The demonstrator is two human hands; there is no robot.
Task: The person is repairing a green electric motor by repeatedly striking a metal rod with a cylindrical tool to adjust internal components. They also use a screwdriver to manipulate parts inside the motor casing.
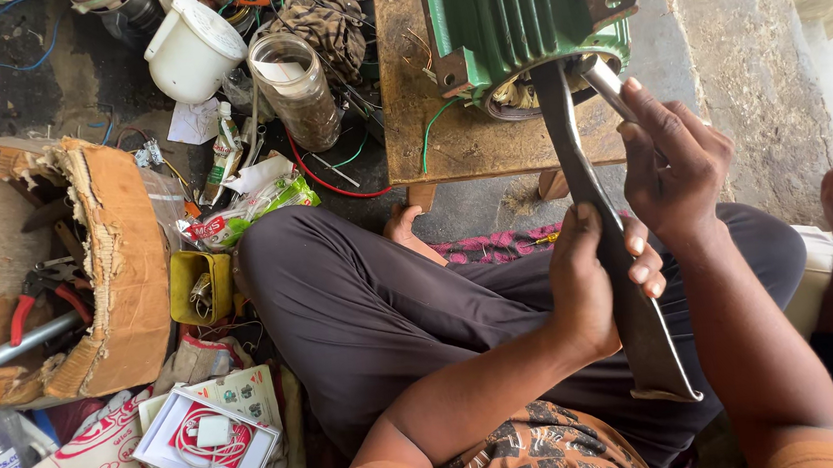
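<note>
Clutter [232, 195] left of green motor [518, 14]

motor housing [517, 9]: green painted metal, ribbed | bar [606, 237]: dull grey metal | stool [459, 140]: worn wood

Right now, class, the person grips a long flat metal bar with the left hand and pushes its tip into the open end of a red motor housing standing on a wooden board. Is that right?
Not quite: the motor housing is green, not red, as the head view shows. The rest holds: the left hand grips the long flat metal bar, whose tip sits in the housing's open end, on the wooden board.
</note>
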